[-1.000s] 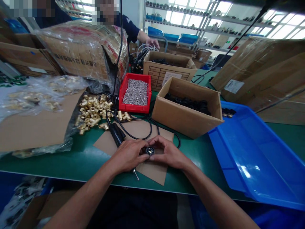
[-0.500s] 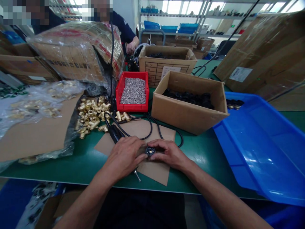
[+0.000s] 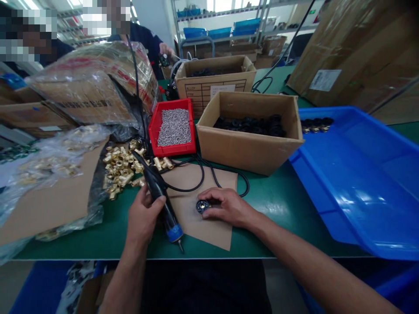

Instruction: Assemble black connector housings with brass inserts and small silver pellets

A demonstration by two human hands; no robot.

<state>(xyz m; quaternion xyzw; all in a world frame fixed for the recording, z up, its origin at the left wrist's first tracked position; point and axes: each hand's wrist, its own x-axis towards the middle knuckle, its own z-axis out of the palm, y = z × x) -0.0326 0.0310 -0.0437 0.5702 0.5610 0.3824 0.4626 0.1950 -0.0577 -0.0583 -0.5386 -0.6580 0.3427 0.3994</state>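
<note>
The right hand [image 3: 229,207] pinches a small black round part [image 3: 202,206] at its fingertips on the brown paper [image 3: 209,231]; left hand [image 3: 142,216] grips the electric screwdriver [image 3: 162,203].

Black electric screwdriver [image 3: 162,204] with blue collar, tip toward the table edge; small round black part [image 3: 202,206] flat on brown cardboard.
</note>
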